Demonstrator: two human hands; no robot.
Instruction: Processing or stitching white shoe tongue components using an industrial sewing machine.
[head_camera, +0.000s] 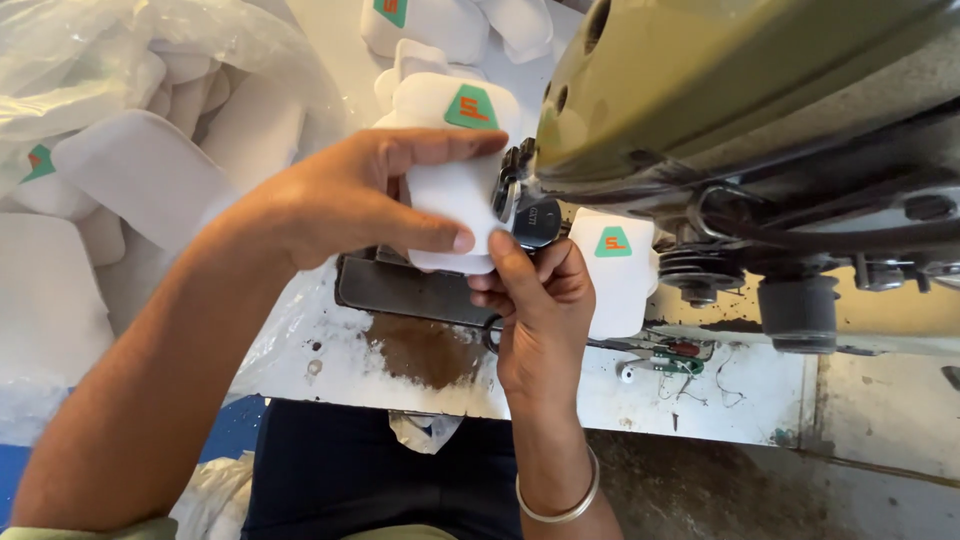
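Your left hand (350, 205) is clamped over the white padded piece (455, 170), thumb along the near edge and fingers curled across the far side, so it has a firm hold right at the head of the sewing machine (720, 110). The piece sits up against the needle area, its green and orange patch (470, 108) facing you near the far end. Your right hand (540, 300) comes in from below, mostly closed, thumb pushed up against the near right corner of the piece beside the dark metal foot (525, 215); what the curled fingers grip underneath I cannot tell. A second padded piece (620, 270) waits just right of that hand, and more lie in the clear plastic bag (120, 130) on the left. Judging from this, keep the edge flat and square to the foot, guide with the left palm rather than pulling, and keep that right thumb clear of the needle line. A steady, even feed should keep the seam true
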